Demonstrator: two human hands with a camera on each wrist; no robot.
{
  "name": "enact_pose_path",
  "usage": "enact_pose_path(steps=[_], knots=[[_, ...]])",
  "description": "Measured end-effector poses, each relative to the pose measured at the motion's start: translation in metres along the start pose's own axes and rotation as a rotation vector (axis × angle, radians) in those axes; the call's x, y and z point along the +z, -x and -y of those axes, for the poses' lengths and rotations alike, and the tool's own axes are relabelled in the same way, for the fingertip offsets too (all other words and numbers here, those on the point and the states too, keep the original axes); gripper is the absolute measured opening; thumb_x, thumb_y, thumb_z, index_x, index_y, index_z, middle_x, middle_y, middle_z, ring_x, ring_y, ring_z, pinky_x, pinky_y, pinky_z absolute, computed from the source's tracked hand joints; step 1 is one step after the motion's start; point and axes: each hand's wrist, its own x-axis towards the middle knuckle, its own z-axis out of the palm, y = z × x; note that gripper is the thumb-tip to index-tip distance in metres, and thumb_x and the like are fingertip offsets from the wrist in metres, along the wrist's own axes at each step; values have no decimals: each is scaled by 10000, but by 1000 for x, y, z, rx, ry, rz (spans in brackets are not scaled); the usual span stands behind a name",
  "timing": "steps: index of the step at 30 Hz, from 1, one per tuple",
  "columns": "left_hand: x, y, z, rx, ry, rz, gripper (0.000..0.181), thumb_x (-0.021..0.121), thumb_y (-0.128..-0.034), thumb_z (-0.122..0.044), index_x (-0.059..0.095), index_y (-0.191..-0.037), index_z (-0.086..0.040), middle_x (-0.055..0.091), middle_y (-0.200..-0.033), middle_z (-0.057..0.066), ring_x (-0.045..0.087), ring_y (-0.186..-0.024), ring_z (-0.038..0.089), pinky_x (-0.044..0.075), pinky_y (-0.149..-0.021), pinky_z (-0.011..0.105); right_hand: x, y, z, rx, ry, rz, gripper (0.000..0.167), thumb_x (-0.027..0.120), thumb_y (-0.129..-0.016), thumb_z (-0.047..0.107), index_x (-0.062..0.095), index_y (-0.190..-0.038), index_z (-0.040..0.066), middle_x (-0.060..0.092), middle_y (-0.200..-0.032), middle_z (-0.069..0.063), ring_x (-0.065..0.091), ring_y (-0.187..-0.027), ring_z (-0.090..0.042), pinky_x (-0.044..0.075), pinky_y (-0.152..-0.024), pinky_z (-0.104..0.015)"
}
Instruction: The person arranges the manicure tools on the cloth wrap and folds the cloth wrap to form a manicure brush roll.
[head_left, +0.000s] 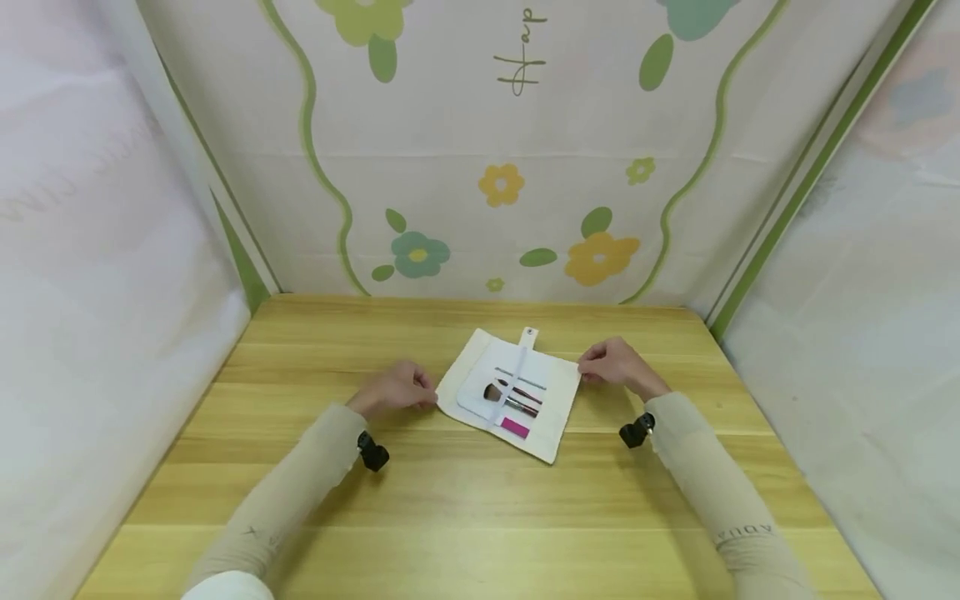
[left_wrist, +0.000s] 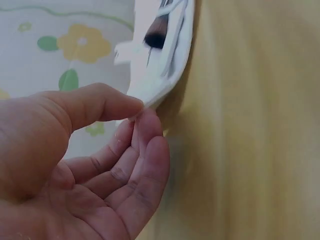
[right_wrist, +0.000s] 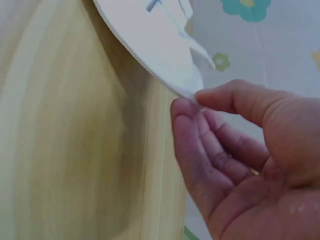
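A cream fabric brush roll [head_left: 561, 400] lies unfolded in the middle of the head view, turned slightly. My left hand [head_left: 396, 388] pinches its left edge between thumb and fingertips, as the left wrist view confirms. At the opposite side my right hand [head_left: 617, 365] grips the right corner the same way. Inside are a wide dark-bristled brush [head_left: 492, 392], several slim brushes or tools, and a pink rectangular piece [head_left: 515, 427]. A pale band crosses over them. From the far edge sticks out a strap tab [head_left: 529, 335] with a metal snap.
Beneath everything is a wood-grain table [head_left: 450, 508]. A flower-printed cloth wall [head_left: 450, 167] rises at its far edge, and white cloth walls stand on both sides. Each wrist carries a small black camera [head_left: 372, 452].
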Motion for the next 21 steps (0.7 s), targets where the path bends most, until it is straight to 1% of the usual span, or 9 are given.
enact_pose_path(steps=[4,6,9,13,16,21], knots=[[18,13,3,-5,41,25,103,763,-937,-120,742,-886,-33,755,-901,78,715,-807,178,607,-756,309,0,-13,2,-11,23,-23,279,673,-1030,214,750,-1200,6,749,-1169,-177,737,-1060,-325,583,-982,-499],[25,18,2,-6,61,34,109,770,-929,-108,740,-874,-20,756,-879,80,711,-791,174,605,-748,308,1,-21,3,-10,42,-39,269,681,-1027,226,757,-1193,29,751,-1173,-172,731,-1066,-330,576,-980,-498],[33,24,-3,3,62,38,121,778,-917,-99,746,-836,-15,754,-818,68,694,-746,163,588,-711,296,3,-30,5,-17,53,-52,253,690,-1023,226,766,-1181,43,752,-1177,-165,731,-1071,-333,574,-962,-472],[39,30,-11,22,29,38,146,777,-911,-98,752,-784,-28,741,-743,41,663,-690,145,552,-658,279,7,-38,8,-33,63,-68,235,697,-1013,225,778,-1153,55,754,-1164,-150,729,-1044,-310,569,-892,-385],[42,33,-15,30,19,36,159,774,-904,-87,740,-765,-18,728,-720,47,644,-667,143,535,-637,278,9,-42,8,-51,80,-85,222,702,-1005,219,786,-1128,54,758,-1130,-142,715,-997,-279,547,-827,-320],[45,36,-18,44,11,46,146,771,-903,-64,740,-786,18,736,-736,97,639,-656,151,543,-633,283,13,-45,4,-62,98,-93,212,707,-996,193,791,-1110,36,762,-1087,-142,686,-940,-233,539,-786,-287]])
